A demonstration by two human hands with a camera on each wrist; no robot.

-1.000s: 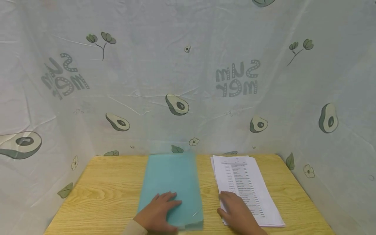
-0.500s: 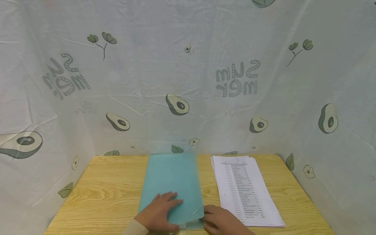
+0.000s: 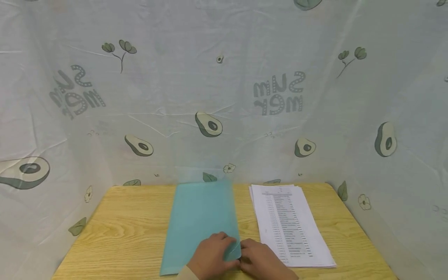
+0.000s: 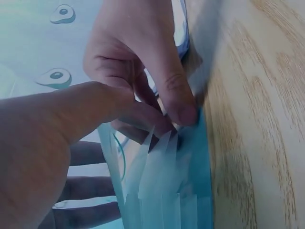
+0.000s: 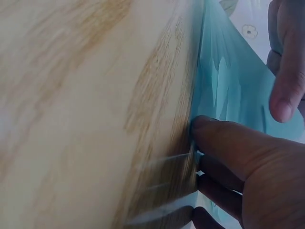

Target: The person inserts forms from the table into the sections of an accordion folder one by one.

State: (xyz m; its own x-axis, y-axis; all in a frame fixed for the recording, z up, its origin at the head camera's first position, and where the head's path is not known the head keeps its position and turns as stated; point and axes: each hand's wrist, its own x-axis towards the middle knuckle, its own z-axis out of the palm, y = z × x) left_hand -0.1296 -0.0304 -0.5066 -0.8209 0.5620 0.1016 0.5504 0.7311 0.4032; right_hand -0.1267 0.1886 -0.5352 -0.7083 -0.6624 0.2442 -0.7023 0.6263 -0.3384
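Note:
A translucent teal plastic folder (image 3: 199, 214) lies on the table in the head view, its front lower edge slightly lifted. My right hand (image 3: 262, 258) pinches the folder's lower right corner between thumb and fingers. Beside it, my left hand (image 3: 211, 256) rests over the front corner of the cover, thumb near the right fingers. In the left wrist view the left fingers (image 4: 88, 186) lie fairly straight along the cover's outer side. Several clear inner layers (image 4: 162, 205) show at the folder's opening. From the right wrist, the right thumb (image 5: 209, 126) presses on the lower edge.
A stack of printed white paper sheets (image 3: 290, 229) lies right of the folder, partly behind the right hand. The wooden table (image 3: 133, 225) is bounded at the back and sides by a pale curtain (image 3: 168, 77) with avocado prints.
My right hand has left the paper stack and come left to grip the folder's corner. My left hand has slid right along the folder toward the same corner.

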